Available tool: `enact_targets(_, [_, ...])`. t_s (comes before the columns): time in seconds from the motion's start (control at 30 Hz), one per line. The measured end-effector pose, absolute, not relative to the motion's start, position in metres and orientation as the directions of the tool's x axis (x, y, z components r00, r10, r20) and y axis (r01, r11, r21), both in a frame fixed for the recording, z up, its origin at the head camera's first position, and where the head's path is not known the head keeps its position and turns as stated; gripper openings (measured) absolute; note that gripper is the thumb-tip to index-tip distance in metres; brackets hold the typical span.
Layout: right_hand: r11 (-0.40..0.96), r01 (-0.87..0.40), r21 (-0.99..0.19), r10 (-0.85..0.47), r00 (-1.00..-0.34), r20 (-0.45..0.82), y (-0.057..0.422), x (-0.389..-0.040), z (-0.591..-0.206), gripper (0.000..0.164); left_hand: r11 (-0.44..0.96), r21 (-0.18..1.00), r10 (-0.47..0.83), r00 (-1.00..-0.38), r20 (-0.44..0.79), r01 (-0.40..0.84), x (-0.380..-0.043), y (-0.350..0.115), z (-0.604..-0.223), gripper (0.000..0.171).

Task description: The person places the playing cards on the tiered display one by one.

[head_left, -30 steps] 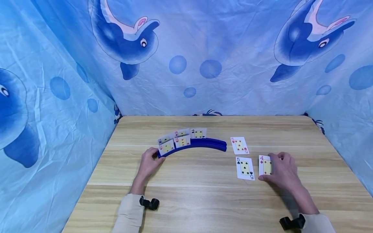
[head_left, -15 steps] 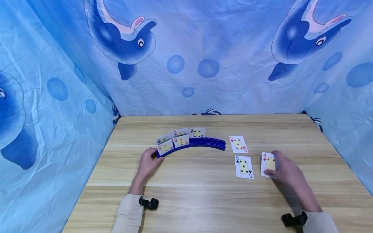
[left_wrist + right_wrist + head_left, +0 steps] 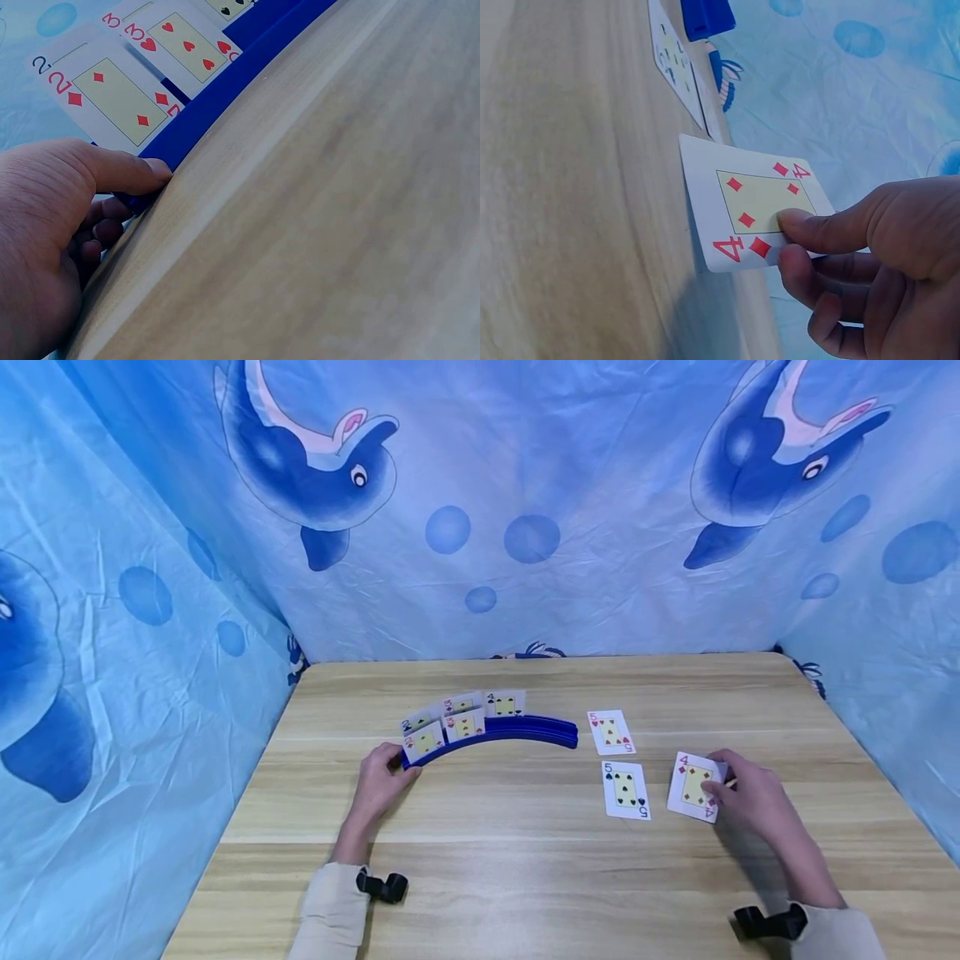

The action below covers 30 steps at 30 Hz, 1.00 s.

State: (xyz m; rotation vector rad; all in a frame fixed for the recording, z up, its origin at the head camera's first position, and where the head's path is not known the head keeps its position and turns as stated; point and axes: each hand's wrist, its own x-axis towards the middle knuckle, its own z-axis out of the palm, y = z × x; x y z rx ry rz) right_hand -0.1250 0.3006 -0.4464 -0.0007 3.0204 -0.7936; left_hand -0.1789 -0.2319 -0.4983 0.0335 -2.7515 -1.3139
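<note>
Four of diamonds, white rectangular playing card with red pips: turned and shifted slightly right since a second ago, both corner 4s now showing; right of the white five-of-spades card, not touching it.
Right hand: nearly closed, thumb on the card's face, fingers curled behind, pinching its right side.
Left hand: thumb and fingers grip the left end of the curved blue plastic-looking rack.
Card feel: probably light, thin, springy, slick; hard squeezing may crease it.
Hold point: an edge, pinched gently.
</note>
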Motion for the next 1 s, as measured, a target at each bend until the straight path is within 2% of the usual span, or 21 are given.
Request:
enact_targets(0.47, [0.842, -0.038, -0.538, -0.036, -0.999, 0.014, 0.304, -0.122, -0.44, 0.027, 0.646, 0.762, -0.065, -0.99, 0.122, 0.052, -0.177, -0.232, -0.499, 0.036])
enact_targets(0.83, [0.838, -0.023, -0.546, -0.017, -1.0, 0.016, 0.305, -0.122, -0.435, 0.027, 0.633, 0.774, -0.067, -0.993, 0.098, 0.033, -0.177, -0.231, -0.497, 0.038])
enact_targets(1.0, [0.841, -0.054, -0.538, -0.032, -0.998, 0.049, 0.303, -0.124, -0.431, 0.027, 0.631, 0.775, -0.063, -0.993, 0.099, 0.037, -0.176, -0.23, -0.497, 0.038])
